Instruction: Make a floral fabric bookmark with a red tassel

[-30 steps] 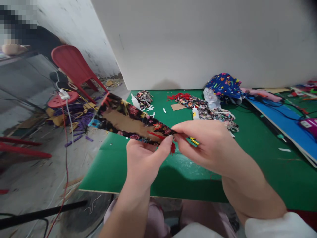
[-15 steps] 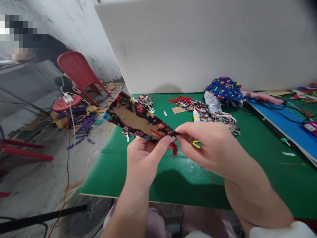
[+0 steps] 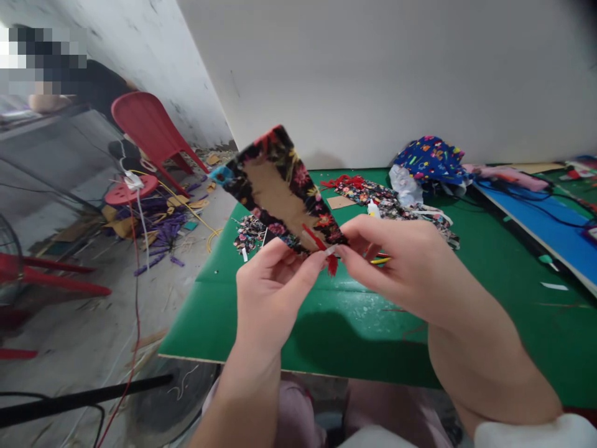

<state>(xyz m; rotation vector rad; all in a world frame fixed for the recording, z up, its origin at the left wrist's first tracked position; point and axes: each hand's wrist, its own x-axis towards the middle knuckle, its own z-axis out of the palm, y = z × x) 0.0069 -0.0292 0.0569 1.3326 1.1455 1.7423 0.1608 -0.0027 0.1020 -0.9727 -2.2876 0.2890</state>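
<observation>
Black florals and a whole lot of green
The cardboard piece is plain brown in the middle, wrapped in black fabric with red, pink and yellow flowers, plus a red tassel at the tip. The table is solid green, with more black floral scraps on it, a bright blue cloth with multicoloured prints, a blue board and pink fabric. The chair off to the side is red, with purple bits on the grey floor

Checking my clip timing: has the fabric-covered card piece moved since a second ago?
Yes. The fabric-covered card piece has tilted upward, its far end now against the white wall.
</observation>
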